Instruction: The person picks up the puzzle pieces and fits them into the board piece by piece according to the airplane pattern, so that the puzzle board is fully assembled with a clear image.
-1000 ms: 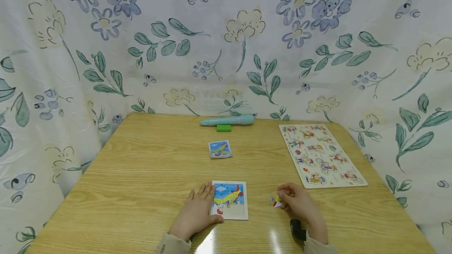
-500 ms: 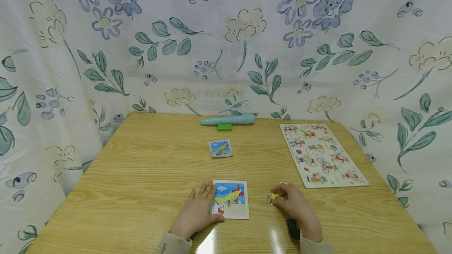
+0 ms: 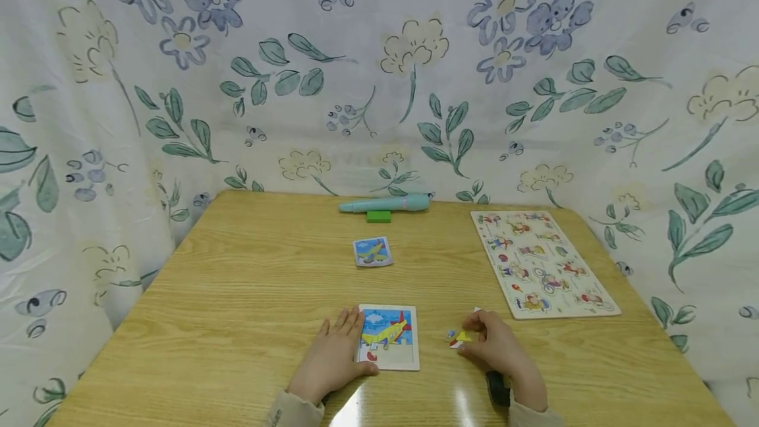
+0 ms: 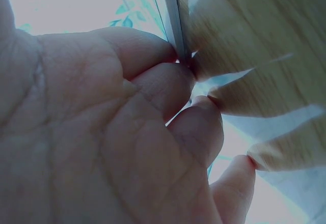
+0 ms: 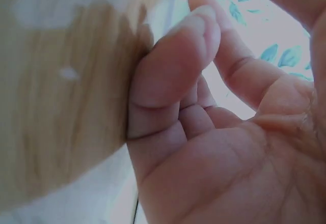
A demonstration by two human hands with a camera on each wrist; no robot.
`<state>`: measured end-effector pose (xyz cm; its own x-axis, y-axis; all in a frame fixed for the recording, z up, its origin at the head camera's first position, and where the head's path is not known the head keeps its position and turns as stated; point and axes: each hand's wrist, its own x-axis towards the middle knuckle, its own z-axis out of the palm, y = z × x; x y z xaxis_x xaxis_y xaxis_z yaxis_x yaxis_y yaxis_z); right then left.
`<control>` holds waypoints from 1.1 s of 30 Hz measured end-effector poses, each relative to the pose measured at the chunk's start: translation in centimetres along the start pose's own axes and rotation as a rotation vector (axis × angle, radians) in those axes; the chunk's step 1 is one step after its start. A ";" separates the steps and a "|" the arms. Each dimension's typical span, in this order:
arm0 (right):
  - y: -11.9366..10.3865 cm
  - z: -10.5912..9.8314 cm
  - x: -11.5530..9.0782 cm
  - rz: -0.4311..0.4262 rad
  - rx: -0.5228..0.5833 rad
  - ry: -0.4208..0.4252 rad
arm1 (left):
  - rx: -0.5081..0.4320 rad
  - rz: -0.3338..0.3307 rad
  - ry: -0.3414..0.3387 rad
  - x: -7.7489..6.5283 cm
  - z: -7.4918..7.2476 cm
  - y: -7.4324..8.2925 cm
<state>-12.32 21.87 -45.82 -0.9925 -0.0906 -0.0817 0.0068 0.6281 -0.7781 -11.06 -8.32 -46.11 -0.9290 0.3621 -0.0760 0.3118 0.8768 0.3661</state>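
On the table lies a square puzzle tray [image 3: 388, 366] with a yellow airplane picture, its lower part partly bare. My left hand [image 3: 333, 356] rests flat along the tray's left side, fingertips at its edge and thumb at its lower left corner. To the right, my right hand [image 3: 501, 346] pinches a yellow puzzle piece [image 3: 464, 336] between thumb and index finger, close to the tabletop. Beside that piece are a red and white piece [image 3: 455, 344] and a small bluish piece [image 3: 450, 333]. In the right wrist view the curled fingers [image 5: 168, 66] hide the pieces.
A picture card [image 3: 372, 252] with a similar airplane lies beyond the tray. Farther back are a green block [image 3: 379, 217] and a teal pen-shaped object [image 3: 385, 203]. A large board of figures [image 3: 551, 269] lies at right. A floral curtain [image 3: 379, 111] hangs behind the table.
My right hand has shifted slightly left and lowered the yellow piece beside the other pieces. My left hand has stayed on the tray.
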 end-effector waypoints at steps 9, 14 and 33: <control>-0.1 0.0 0.1 -0.029 -0.032 0.016 | 0.001 0.009 -0.004 0.1 0.0 0.0; -0.1 0.1 0.2 -0.039 -0.036 0.016 | -0.008 0.009 -0.009 0.1 0.0 0.0; -2.8 4.0 1.3 -0.108 0.232 -0.124 | -0.009 0.006 -0.005 0.0 0.1 0.0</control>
<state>-13.10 16.86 -46.26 -0.9665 -0.2508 -0.0549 -0.0568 0.4175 -0.9069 -11.07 -8.29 -46.17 -0.9262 0.3686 -0.0788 0.3150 0.8717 0.3753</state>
